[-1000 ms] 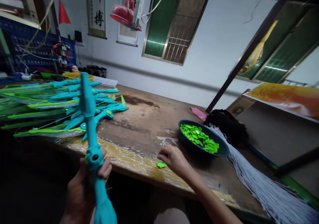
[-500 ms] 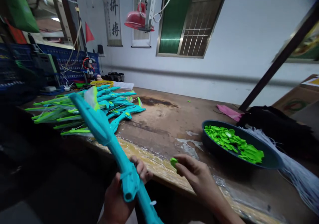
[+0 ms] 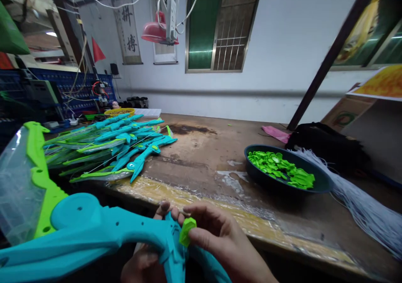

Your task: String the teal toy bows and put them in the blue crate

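A turquoise plastic toy bow [image 3: 135, 230] with a bright green limb [image 3: 40, 178] and a clear panel stretches across the lower left. My left hand [image 3: 143, 261] is wrapped round its middle from beneath, partly hidden behind it. Between thumb and fingers of my right hand [image 3: 220, 237] is a small green plastic piece [image 3: 188, 229], held right up against the bow's centre part. Whether the piece is seated in the bow I cannot tell.
More turquoise and green toy bows [image 3: 125, 142] lie heaped on the worn table [image 3: 197, 159] at the left. A dark bowl [image 3: 323, 185] of green pieces stands right, beside a bundle of white strings [image 3: 358, 211]. A red lamp [image 3: 155, 31] hangs above.
The toy bow has turned, bringing its green limb into view on the left. My right hand has moved left and down, carrying the green piece to the bow's middle.
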The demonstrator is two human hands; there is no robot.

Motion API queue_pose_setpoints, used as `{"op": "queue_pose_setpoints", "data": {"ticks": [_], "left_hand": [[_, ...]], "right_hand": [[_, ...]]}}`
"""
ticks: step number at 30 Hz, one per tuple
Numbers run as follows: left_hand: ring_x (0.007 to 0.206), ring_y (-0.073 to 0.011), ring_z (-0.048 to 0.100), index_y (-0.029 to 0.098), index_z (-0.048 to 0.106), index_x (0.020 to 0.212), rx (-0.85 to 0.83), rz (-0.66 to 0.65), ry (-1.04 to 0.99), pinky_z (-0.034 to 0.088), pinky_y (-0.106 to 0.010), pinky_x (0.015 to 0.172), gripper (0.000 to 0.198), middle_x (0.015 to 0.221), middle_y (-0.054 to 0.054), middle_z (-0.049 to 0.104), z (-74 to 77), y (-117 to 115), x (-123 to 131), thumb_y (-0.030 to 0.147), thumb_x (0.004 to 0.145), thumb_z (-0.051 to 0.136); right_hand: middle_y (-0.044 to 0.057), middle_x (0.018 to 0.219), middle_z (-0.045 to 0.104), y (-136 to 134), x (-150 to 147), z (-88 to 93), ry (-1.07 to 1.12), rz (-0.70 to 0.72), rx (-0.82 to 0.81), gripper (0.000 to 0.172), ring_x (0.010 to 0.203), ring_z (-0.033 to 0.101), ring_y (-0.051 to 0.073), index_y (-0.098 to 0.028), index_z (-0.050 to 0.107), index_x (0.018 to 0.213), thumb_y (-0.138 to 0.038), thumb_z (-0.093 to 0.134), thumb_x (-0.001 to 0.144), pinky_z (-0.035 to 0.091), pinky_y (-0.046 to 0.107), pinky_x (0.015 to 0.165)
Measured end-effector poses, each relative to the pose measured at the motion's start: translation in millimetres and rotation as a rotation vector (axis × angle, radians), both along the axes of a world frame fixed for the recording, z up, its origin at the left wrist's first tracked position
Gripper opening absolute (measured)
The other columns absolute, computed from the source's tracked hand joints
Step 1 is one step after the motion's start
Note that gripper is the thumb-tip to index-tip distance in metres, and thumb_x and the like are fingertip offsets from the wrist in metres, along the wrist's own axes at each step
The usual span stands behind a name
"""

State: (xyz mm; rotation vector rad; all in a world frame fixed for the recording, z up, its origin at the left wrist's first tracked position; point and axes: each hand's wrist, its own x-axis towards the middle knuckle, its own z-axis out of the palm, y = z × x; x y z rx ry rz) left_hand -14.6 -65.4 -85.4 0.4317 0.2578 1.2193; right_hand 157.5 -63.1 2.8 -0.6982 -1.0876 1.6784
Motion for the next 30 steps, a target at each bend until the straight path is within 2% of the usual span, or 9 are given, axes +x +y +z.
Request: {"op": "queue_pose_setpoints", "data": {"ticks": [2,6,8,11,13,16,19,22,30], "left_hand": [[0.138,-0.0403,0.047,0.032,0.067,0.132,-0.001,0.022,-0.05,0.036,-0.056,0.116,0.055,0.134,-0.006,0.068,-13.7,-2.9,4.2,0.044,0.078,0.062],[0.146,-0.036,0.039,0.029,0.057,0.143,-0.017,-0.034,-0.099,0.028,-0.053,0.121,0.055,0.145,-0.007,0.061,-30.0,-8.5,10.0,0.04,0.09,0.049],[0.148,-0.0321,0.036,0.029,0.05,0.149,-0.02,-0.049,-0.068,0.025,-0.048,0.122,0.055,0.149,-0.006,0.057,-30.8,-10.8,12.2,0.037,0.095,0.043],[0.149,-0.0286,0.035,0.032,0.041,0.153,-0.049,-0.063,-0.006,0.024,-0.044,0.123,0.058,0.152,-0.004,0.054,-24.1,-16.6,14.6,0.031,0.095,0.048],[0.146,-0.029,0.039,0.031,0.038,0.155,-0.136,-0.093,0.104,0.027,-0.045,0.122,0.061,0.151,-0.005,0.055,-16.5,-23.5,13.7,0.028,0.095,0.053],[0.138,-0.0338,0.049,0.028,0.043,0.152,-0.274,-0.198,0.34,0.037,-0.049,0.115,0.061,0.143,-0.011,0.062,-6.8,-35.9,8.5,0.036,0.095,0.062],[0.134,-0.0359,0.053,0.023,0.057,0.143,-0.258,-0.29,0.489,0.039,-0.05,0.114,0.059,0.137,-0.013,0.066,-5.7,-44.7,3.4,0.04,0.088,0.072],[0.138,-0.0343,0.05,0.023,0.066,0.133,-0.227,-0.278,0.531,0.035,-0.048,0.117,0.053,0.14,-0.011,0.064,-12.5,-48.6,2.3,0.044,0.085,0.074],[0.143,-0.0359,0.042,0.028,0.06,0.14,-0.056,-0.267,0.627,0.029,-0.053,0.121,0.06,0.151,-0.009,0.055,-31.4,-56.2,4.1,0.038,0.083,0.076]], "right_hand": [[0.006,0.103,0.073,-2.8,-1.6,-11.3,-0.086,-0.057,0.027,0.028,0.106,0.065,0.024,-0.022,0.078,0.094,-0.038,0.087,0.072,0.049,0.038,0.097],[0.005,0.09,0.072,-10.2,-7.9,-43.5,-0.279,-0.31,0.178,0.025,0.092,0.065,0.025,-0.024,0.079,0.09,-0.043,0.082,0.075,0.05,0.039,0.09],[0.004,0.088,0.069,-15.3,-8.5,-52.9,-0.379,-0.371,0.306,0.014,0.087,0.063,0.022,-0.025,0.079,0.093,-0.033,0.076,0.081,0.05,0.036,0.086],[0.004,0.093,0.066,-24.5,-5.3,-55.7,-0.505,-0.368,0.471,0.021,0.093,0.062,0.021,-0.027,0.077,0.102,-0.018,0.067,0.085,0.051,0.033,0.086],[0.005,0.098,0.063,-31.6,-2.0,-56.4,-0.556,-0.39,0.458,0.023,0.097,0.061,0.021,-0.027,0.077,0.103,-0.017,0.065,0.086,0.051,0.032,0.086],[0.006,0.093,0.063,-43.9,3.6,-62.9,-0.568,-0.394,0.286,0.015,0.091,0.062,0.021,-0.024,0.078,0.095,-0.022,0.066,0.088,0.053,0.032,0.082],[0.005,0.087,0.065,-57.7,10.8,-73.7,-0.542,-0.351,0.152,0.015,0.084,0.063,0.021,-0.023,0.079,0.091,-0.03,0.066,0.091,0.052,0.031,0.077],[0.004,0.09,0.064,-69.4,16.6,-83.3,-0.572,-0.359,0.084,0.011,0.085,0.063,0.021,-0.024,0.078,0.092,-0.031,0.069,0.09,0.051,0.03,0.078],[0.002,0.085,0.061,-77.8,9.5,-101.8,-0.728,-0.526,0.352,0.01,0.092,0.055,0.021,-0.026,0.068,0.092,-0.018,0.062,0.093,0.045,0.034,0.084]]}}
